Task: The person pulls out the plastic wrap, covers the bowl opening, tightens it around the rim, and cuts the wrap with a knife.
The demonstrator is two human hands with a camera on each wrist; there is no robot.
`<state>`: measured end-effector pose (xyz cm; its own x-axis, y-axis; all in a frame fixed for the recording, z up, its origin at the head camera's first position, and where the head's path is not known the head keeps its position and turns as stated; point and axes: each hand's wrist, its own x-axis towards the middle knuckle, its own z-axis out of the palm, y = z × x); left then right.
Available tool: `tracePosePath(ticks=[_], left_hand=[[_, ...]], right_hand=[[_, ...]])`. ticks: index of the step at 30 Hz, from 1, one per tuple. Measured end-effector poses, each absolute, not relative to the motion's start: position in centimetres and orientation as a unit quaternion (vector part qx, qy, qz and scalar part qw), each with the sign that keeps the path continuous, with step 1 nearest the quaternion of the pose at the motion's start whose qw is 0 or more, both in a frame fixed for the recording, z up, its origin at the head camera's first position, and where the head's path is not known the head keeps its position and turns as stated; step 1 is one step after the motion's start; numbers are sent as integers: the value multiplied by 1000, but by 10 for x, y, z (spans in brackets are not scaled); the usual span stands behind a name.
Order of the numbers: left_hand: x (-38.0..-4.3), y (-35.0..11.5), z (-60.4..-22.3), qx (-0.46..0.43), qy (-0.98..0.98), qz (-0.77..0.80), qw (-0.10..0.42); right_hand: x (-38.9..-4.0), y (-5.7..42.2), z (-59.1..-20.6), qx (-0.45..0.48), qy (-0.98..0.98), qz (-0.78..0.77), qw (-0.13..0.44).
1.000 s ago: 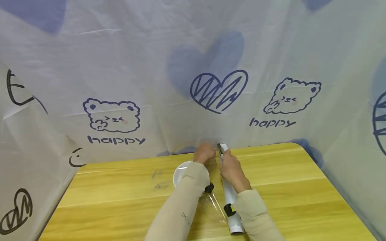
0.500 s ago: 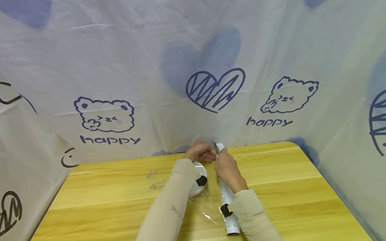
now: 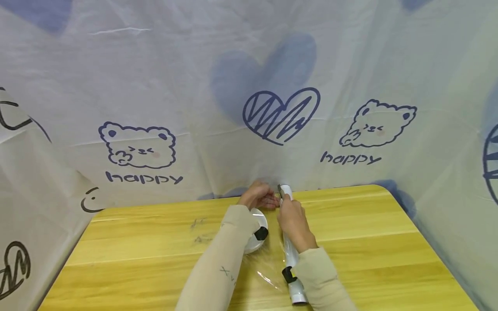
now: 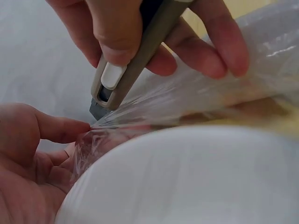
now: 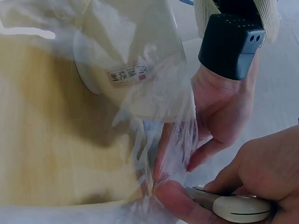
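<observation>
Head view: near the far edge of the desk (image 3: pixel 155 255), the right hand (image 3: pixel 296 221) curls round a box cutter (image 3: pixel 281 191) over a white roll (image 3: pixel 290 251); the left hand (image 3: pixel 260 196) pinches clear film (image 3: pixel 267 280), a white bowl (image 3: pixel 254 248) under its wrist. Left wrist: the blade (image 4: pixel 97 112) sits at the gathered film, by the left thumb (image 4: pixel 60 129). Right wrist: film crosses the bowl's label (image 5: pixel 128 75).

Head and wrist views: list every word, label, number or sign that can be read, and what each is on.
"happy": on the backdrop, under the left bear.
"happy": on the backdrop, under the right bear.
"X": on the left sleeve; the marks beside it are too small to read.
Label on the bowl: printed characters, too small and blurred to read.
Dark marks on the table: too faint to read.
</observation>
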<state>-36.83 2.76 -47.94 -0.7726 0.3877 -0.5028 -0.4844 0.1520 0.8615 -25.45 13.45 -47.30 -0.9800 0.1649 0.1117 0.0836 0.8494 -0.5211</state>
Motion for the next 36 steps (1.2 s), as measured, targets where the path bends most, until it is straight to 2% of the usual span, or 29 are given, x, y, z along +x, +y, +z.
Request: tracePosePath(ticks=[21,30,36], left_hand=[[-370,29,-479,-60,682,640,350],[-371,30,-479,-69,684,637,349],[-371,30,-480,-63,691,629,350]], right_hand=[[-223,127,-467,-59,-962,251,88],[-211,128,-464,-53,-963,256,71],[-201,129,-463,-43,-962,254,93]])
